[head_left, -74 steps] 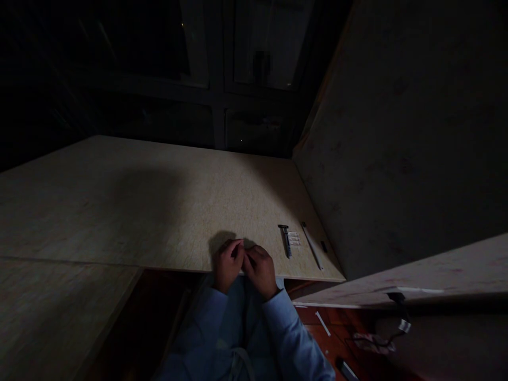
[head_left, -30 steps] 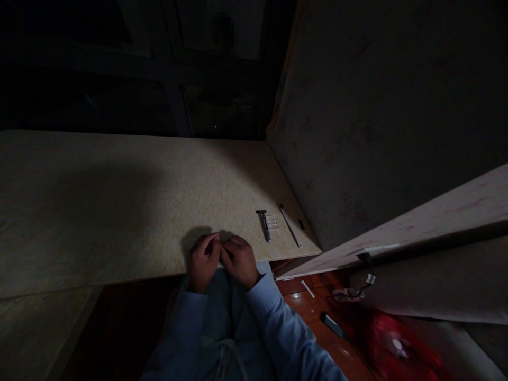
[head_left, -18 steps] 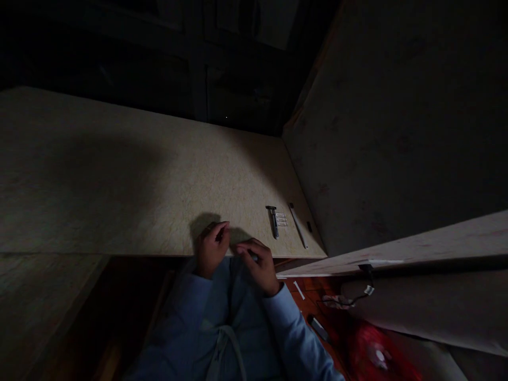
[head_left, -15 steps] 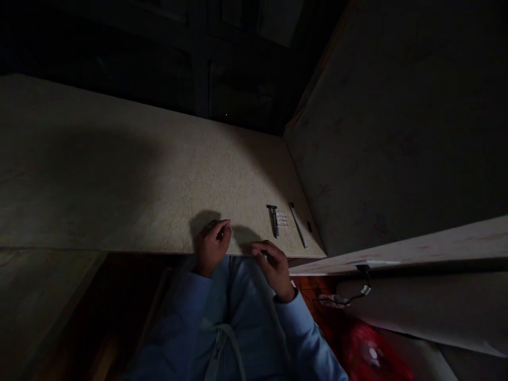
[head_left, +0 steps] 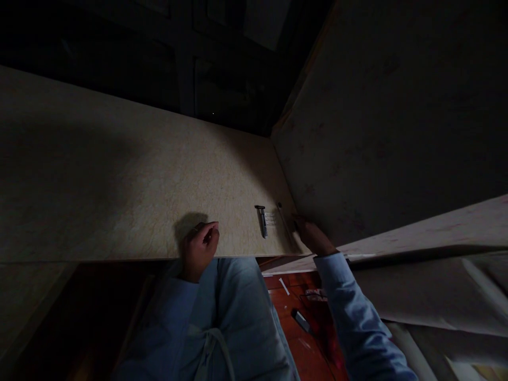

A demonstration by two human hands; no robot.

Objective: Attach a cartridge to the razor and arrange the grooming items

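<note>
My left hand (head_left: 199,248) hovers by the table's front edge, fingers curled in towards the thumb, nothing visible in them. My right hand (head_left: 315,238) reaches to the right end of the tabletop, beside the wall. Its fingertips are dark and blurred, over the spot where a small black piece lay; that piece is hidden. Left of this hand lies a thin stick with a dark tip (head_left: 284,223). A T-shaped razor (head_left: 262,222) with a dark head rests further left. Small clear pieces (head_left: 270,218) sit between razor and stick.
The pale marbled table (head_left: 159,185) meets a patterned wall panel (head_left: 357,159) at the right. Below, on the reddish floor (head_left: 291,338), lie a dark and grey object (head_left: 301,320) and a white strip (head_left: 284,286). Dark cabinet or window frames stand behind.
My right hand has moved from the table's front edge rightward to the wall side, now covering the small black piece. My left hand keeps its curled pose. The view has shifted slightly right.
</note>
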